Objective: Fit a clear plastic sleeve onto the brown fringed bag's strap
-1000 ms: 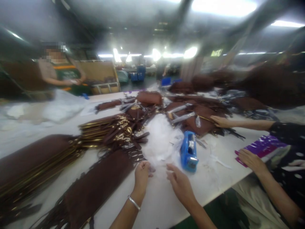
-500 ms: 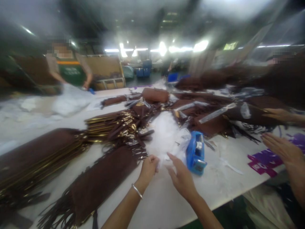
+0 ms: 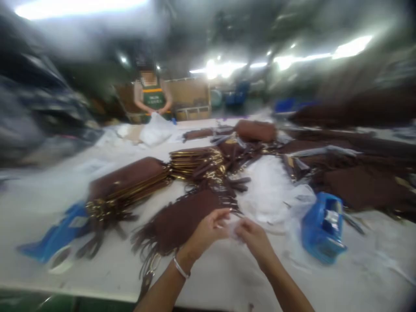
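Observation:
My left hand (image 3: 212,227) and my right hand (image 3: 255,238) are close together above the white table, fingers pinched. Between them is a small whitish, see-through piece, too blurred to name. Just behind my left hand lies a dark brown fringed bag (image 3: 185,219), its strap and metal clasp trailing toward me. Beyond my right hand spreads a heap of white sheets (image 3: 268,186), with clear plastic (image 3: 303,195) at its right side. To the right of my right hand stands a blue tape dispenser (image 3: 323,229). A bracelet circles my left wrist.
Stacked brown bags (image 3: 130,177) with gold-coloured edges lie left, near a blue tool-like object (image 3: 61,232) and a white roll (image 3: 60,260). More brown pieces (image 3: 367,186) cover the right side. Across the table, a person in a green apron (image 3: 154,99) handles a white bag (image 3: 157,129).
The view has swung left, so the table's things sit farther right. My right hand's fingers have closed and drawn in beside my left. Another person's hands at right have left the view.

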A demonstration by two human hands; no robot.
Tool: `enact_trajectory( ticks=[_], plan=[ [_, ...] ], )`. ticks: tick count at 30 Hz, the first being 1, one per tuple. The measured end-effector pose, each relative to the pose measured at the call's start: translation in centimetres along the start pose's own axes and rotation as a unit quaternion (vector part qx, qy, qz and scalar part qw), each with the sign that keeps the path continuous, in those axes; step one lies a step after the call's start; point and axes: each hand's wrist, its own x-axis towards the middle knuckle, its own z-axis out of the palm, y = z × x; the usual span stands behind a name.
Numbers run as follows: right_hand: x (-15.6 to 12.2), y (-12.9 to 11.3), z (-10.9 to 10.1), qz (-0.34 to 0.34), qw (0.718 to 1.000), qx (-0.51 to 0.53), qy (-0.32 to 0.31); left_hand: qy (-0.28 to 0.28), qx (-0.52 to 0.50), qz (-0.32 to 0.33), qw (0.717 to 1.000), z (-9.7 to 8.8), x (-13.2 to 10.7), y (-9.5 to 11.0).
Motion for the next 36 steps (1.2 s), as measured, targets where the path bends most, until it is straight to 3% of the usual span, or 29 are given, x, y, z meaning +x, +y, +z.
enact_trajectory(
  ticks=[6,9,12,16,24,30,32,36],
  plan=[
    [-4.0,0.3,11.4,0.1,0.973,0.157,-0.134,0.103,0.09,-0.01,0.991,-6.3,-11.6,0.9],
    [-7.0,1.7,17.0,0.104,0.971,0.138,-0.164,0.209,0.014,-0.036,0.977,-7.8,-17.3,-0.5],
    [-9.9,3.3,21.6,0.067,0.973,0.098,-0.197,0.348,-0.057,-0.055,0.934,-8.7,-21.8,-2.4],
    [-12.4,4.5,25.7,0.059,0.966,0.096,-0.235,0.391,-0.059,-0.064,0.917,-10.2,-25.8,-4.0],
    [-16.3,4.7,29.4,0.078,0.914,0.12,-0.379,0.481,0.01,-0.029,0.876,-15.0,-29.3,-3.5],
    [-18.9,7.1,29.2,0.072,0.884,0.008,-0.463,0.456,0.102,-0.055,0.882,-17.4,-32.4,-3.2],
    [-18.1,8.6,28.0,0.1,0.896,0.002,-0.433,0.443,0.164,-0.073,0.878,-17.7,-33.8,-3.7],
    [-15.3,10.7,25.8,0.186,0.941,-0.001,-0.284,0.436,0.306,-0.121,0.838,-17.6,-35.8,-5.7]
  ],
)
